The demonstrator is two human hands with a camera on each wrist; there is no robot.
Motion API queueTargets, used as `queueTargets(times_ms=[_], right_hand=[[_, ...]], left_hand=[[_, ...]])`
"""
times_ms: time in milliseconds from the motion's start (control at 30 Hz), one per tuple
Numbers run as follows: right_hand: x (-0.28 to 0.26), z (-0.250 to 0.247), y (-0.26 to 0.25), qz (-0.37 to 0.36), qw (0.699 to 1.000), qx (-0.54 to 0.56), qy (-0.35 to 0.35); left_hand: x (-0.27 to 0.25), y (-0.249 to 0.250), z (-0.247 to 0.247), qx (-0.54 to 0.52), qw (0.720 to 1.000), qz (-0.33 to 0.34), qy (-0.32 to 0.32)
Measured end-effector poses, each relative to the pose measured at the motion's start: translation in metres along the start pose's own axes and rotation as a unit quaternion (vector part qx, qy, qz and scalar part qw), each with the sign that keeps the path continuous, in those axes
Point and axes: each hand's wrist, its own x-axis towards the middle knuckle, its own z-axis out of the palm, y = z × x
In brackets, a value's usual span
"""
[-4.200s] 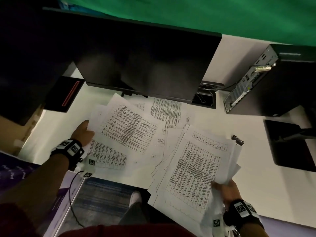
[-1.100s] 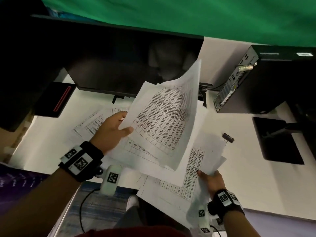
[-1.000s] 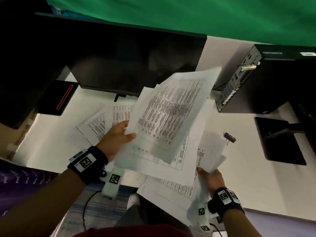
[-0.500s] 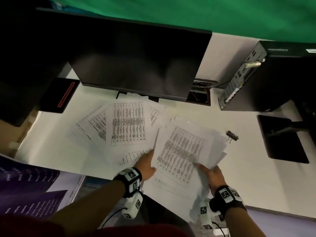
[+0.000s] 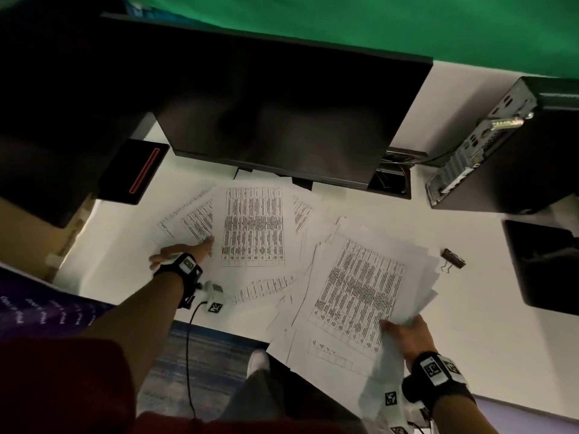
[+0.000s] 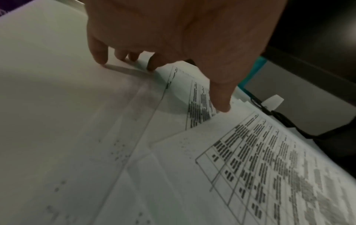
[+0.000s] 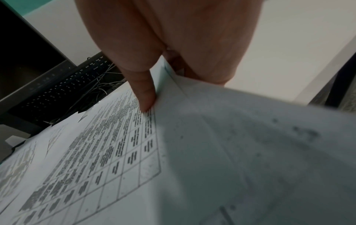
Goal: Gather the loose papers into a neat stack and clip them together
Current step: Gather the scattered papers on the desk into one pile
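Printed sheets lie scattered on the white desk point(image 5: 470, 311). My right hand point(image 5: 404, 332) pinches a rough, fanned stack of papers point(image 5: 357, 292) by its near right corner. In the right wrist view the right hand point(image 7: 161, 85) has its thumb on top of the stack point(image 7: 231, 152) and its fingers under it. My left hand point(image 5: 191, 250) reaches over the loose papers point(image 5: 252, 227) at the left. In the left wrist view the left hand point(image 6: 159, 76) rests its fingertips point(image 6: 100, 59) and thumb on those loose papers point(image 6: 250, 167). A black binder clip point(image 5: 452, 260) lies right of the stack.
A dark monitor point(image 5: 282, 114) stands behind the papers, with a keyboard point(image 7: 73, 86) tucked under it. A black computer tower point(image 5: 507, 151) and a black pad point(image 5: 545, 264) sit at the right. A black box with a red stripe point(image 5: 134, 170) is at the left.
My left hand laid the sheets it was carrying onto the stack in my right hand, then moved left to the loose papers. The right hand kept its hold.
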Motion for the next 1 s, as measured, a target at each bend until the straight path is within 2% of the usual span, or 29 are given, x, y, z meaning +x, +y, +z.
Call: queueTargets(times_ms=[167, 233, 300, 367, 500, 567, 667, 733, 833, 1000], right_hand=[[-0.002, 0.001, 0.000, 0.015, 0.999, 0.040, 0.000], [-0.001, 0.000, 0.001, 0.016, 0.999, 0.045, 0.003], [0.000, 0.000, 0.002, 0.020, 0.999, 0.046, 0.003], [0.000, 0.000, 0.001, 0.020, 0.999, 0.039, 0.004], [-0.002, 0.000, -0.003, 0.012, 0.999, 0.045, 0.003], [-0.002, 0.000, -0.003, 0.007, 0.999, 0.045, 0.001], [-0.002, 0.001, -0.002, 0.007, 0.999, 0.052, 0.000], [-0.002, 0.001, -0.002, 0.003, 0.999, 0.050, -0.003], [-0.003, 0.001, -0.002, -0.003, 0.999, 0.051, -0.007], [-0.003, -0.001, -0.001, -0.002, 0.999, 0.044, -0.012]], left_hand=[[-0.014, 0.018, 0.014, 0.026, 1.000, 0.015, -0.007], [-0.012, 0.021, 0.016, 0.003, 1.000, 0.029, 0.008], [-0.013, 0.021, 0.012, -0.058, 0.997, 0.043, 0.023], [-0.018, 0.022, 0.007, -0.144, 0.989, 0.024, 0.034], [-0.027, 0.026, 0.005, -0.280, 0.960, -0.020, -0.011], [-0.028, 0.025, 0.006, -0.327, 0.944, -0.003, -0.040], [-0.036, 0.021, 0.013, -0.357, 0.933, -0.001, -0.034], [-0.045, 0.018, 0.020, -0.355, 0.934, 0.031, -0.030], [-0.053, 0.010, 0.023, -0.327, 0.939, 0.101, 0.016], [-0.079, 0.002, -0.020, -0.291, 0.912, 0.267, 0.106]])
